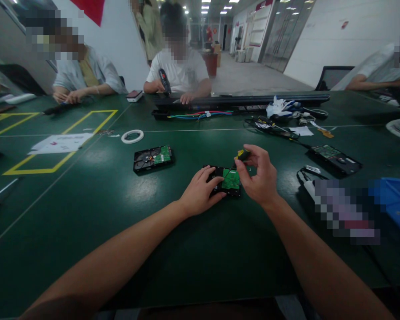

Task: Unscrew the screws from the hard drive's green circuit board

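Observation:
A hard drive lies on the green table with its green circuit board facing up. Across its left part rests my left hand, fingers closed around its edges and holding it down. My right hand pinches the yellow-and-black handle of a screwdriver between thumb and fingers. The tool slants down toward the board's upper edge; its tip is too small to make out. To the left lies a second hard drive, its board also up, with neither hand on it.
Another hard drive lies right, near tangled cables and white gloves. A blue bin stands at the right edge. A tape roll and paper lie left. Across the table a person holds a power screwdriver by a long black bar.

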`<action>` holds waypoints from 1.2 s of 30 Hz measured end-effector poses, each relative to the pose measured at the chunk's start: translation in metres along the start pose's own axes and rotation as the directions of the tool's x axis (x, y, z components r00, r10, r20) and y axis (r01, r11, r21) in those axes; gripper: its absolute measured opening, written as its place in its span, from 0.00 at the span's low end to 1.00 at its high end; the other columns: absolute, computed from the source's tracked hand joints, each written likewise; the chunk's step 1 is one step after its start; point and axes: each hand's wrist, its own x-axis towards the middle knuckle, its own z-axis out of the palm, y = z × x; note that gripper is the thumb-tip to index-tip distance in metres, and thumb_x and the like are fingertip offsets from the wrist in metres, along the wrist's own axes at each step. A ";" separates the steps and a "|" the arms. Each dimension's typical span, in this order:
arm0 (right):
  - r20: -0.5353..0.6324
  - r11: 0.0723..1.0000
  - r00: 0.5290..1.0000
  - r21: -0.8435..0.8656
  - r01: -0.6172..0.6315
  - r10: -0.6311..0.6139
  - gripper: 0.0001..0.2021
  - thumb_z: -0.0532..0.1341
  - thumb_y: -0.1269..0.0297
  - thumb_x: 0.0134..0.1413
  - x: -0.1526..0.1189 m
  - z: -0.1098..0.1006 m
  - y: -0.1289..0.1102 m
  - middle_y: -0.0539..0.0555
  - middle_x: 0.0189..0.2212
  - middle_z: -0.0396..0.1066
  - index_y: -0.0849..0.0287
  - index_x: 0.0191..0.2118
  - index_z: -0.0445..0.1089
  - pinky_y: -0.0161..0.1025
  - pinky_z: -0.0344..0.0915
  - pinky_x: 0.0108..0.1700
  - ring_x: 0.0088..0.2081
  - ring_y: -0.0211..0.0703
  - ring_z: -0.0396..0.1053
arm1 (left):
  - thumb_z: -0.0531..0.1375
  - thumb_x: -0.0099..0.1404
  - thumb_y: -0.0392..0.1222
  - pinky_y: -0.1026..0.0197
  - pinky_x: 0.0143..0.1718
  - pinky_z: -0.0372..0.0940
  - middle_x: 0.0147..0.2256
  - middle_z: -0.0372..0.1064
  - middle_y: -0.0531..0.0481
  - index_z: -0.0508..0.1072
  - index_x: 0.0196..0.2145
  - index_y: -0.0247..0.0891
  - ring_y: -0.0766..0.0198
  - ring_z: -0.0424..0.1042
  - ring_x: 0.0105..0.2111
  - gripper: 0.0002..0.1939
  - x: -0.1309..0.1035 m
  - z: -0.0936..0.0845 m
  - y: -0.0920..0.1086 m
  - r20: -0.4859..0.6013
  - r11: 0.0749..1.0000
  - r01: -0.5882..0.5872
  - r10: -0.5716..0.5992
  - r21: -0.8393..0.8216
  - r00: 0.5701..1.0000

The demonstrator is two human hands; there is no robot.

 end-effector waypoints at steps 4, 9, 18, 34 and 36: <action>0.008 1.000 1.000 0.003 0.008 -0.008 0.26 0.65 0.66 0.66 0.000 0.000 -0.002 0.54 0.55 0.75 0.45 0.66 0.64 0.47 0.83 0.46 0.44 0.46 0.80 | 0.66 0.73 0.52 0.29 0.70 0.59 0.69 0.60 0.35 0.73 0.60 0.42 0.36 0.56 0.73 0.23 0.000 0.000 0.001 -0.002 1.000 0.007 -0.007 -0.003 1.000; 0.000 0.998 0.999 -0.049 0.038 -0.038 0.24 0.66 0.64 0.65 0.003 -0.003 0.000 0.54 0.53 0.73 0.44 0.64 0.67 0.46 0.83 0.42 0.45 0.47 0.78 | 0.67 0.73 0.52 0.29 0.70 0.59 0.69 0.60 0.35 0.73 0.61 0.42 0.36 0.55 0.73 0.24 0.000 -0.001 0.001 0.007 1.000 0.009 -0.009 -0.007 1.000; 0.042 0.999 0.999 0.022 -0.031 0.030 0.26 0.61 0.67 0.68 -0.001 0.000 -0.001 0.57 0.59 0.73 0.47 0.68 0.61 0.49 0.82 0.51 0.48 0.48 0.81 | 0.66 0.73 0.54 0.29 0.70 0.58 0.69 0.59 0.33 0.73 0.61 0.41 0.35 0.55 0.73 0.24 0.000 0.000 0.000 0.008 1.000 0.010 -0.010 0.011 1.000; -0.009 0.993 0.996 -0.080 0.090 -0.091 0.23 0.63 0.67 0.68 0.006 -0.006 -0.006 0.55 0.53 0.71 0.43 0.65 0.68 0.47 0.83 0.42 0.49 0.49 0.75 | 0.66 0.73 0.54 0.30 0.70 0.58 0.69 0.59 0.34 0.73 0.61 0.40 0.36 0.56 0.73 0.24 -0.001 0.001 -0.001 0.019 1.000 0.000 0.000 0.014 1.000; 0.001 0.993 0.996 -0.082 0.087 -0.087 0.24 0.61 0.67 0.69 0.004 -0.004 -0.004 0.56 0.56 0.73 0.44 0.67 0.66 0.49 0.83 0.46 0.51 0.51 0.75 | 0.65 0.74 0.54 0.30 0.70 0.58 0.69 0.59 0.33 0.72 0.61 0.40 0.36 0.55 0.73 0.25 -0.001 0.001 -0.002 0.016 1.000 -0.004 0.003 0.015 1.000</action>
